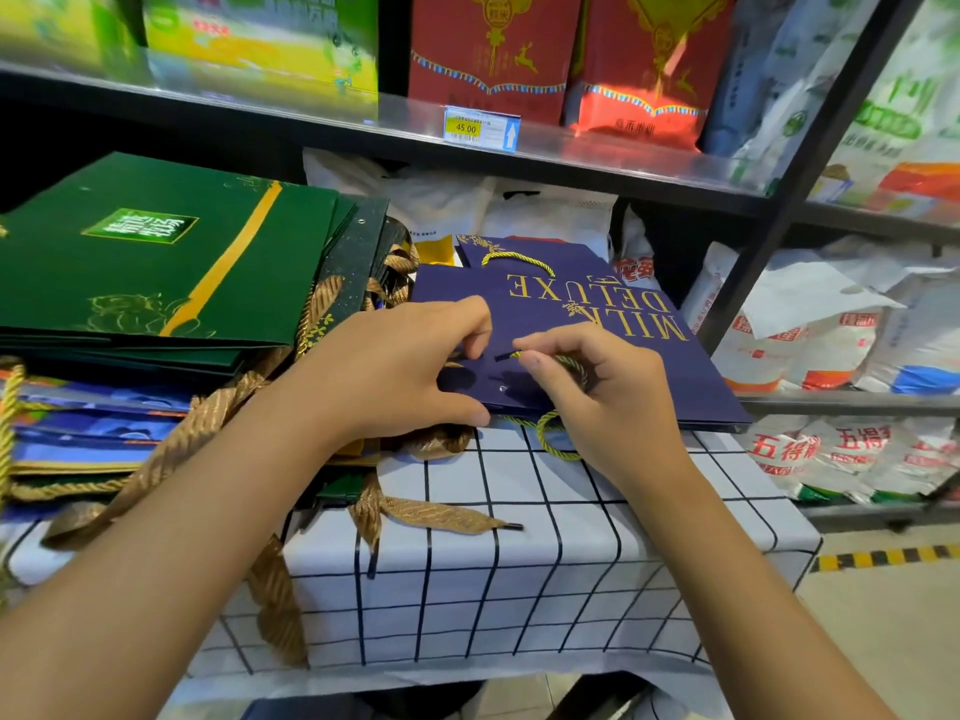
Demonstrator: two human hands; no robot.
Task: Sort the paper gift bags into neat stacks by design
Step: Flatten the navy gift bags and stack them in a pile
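A navy gift bag [613, 324] with gold "MILK DELUXE" lettering lies flat on the checked tablecloth, on top of another navy bag [535, 252]. My left hand [395, 371] grips the bag's near edge, thumb under it. My right hand [608, 402] pinches the bag's gold cord handle [550, 433] at its black tip, the cord looping below the edge. To the left a stack of dark green bags [156, 257] with a gold stripe rests on blue bags [88, 428], brown ribbon handles [197, 433] spilling out.
The table [519, 574] wears a white cloth with a black grid. Metal shelves behind hold red and green boxes [493, 49], a price tag [480, 128] and white sacks [831, 324]. A black shelf post [810, 163] rises at right. Floor with a hazard stripe [893, 556] lies lower right.
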